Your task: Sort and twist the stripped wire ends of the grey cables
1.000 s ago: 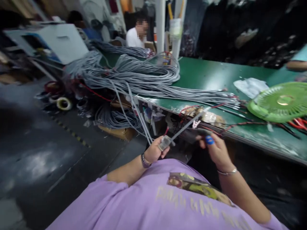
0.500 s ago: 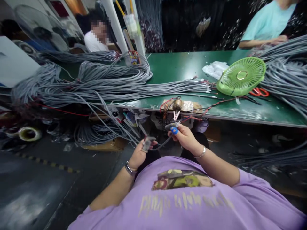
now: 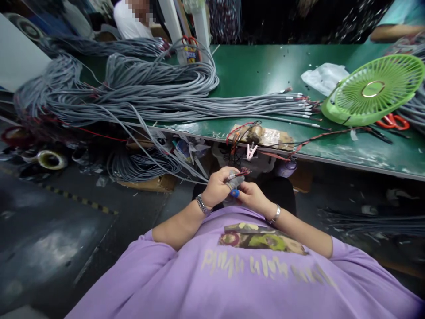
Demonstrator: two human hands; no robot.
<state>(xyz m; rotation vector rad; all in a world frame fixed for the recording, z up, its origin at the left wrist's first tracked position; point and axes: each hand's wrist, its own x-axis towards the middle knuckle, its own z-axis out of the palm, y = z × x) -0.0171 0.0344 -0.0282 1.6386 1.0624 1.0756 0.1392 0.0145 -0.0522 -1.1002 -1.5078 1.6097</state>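
Note:
In front of my lap, my left hand [image 3: 219, 188] is closed around the end of a grey cable [image 3: 191, 170], a grey covering on its fingers. Thin red and dark wire ends [image 3: 245, 172] stick out past those fingers. My right hand [image 3: 255, 198], with a blue wrap [image 3: 234, 192] on one digit, is closed right beside the left fingertips; what it pinches is hidden. From my left hand the cable runs up to the bundle of grey cables [image 3: 139, 106] on the green table. A pink clip [image 3: 251, 152] stands at the table edge just beyond my hands.
A wooden block with a small motor-like part [image 3: 255, 134] sits at the green table's [image 3: 255, 75] edge. Rightward are a green fan [image 3: 372, 88], red-handled scissors [image 3: 393, 122] and a plastic bag [image 3: 325, 77]. Coiled cables [image 3: 146, 164] lie below the table. Two other people sit beyond it.
My two hands, apart before, have come together. The left moved right and up with the cable; the right moved away from the clip, down toward me. The view has tilted down.

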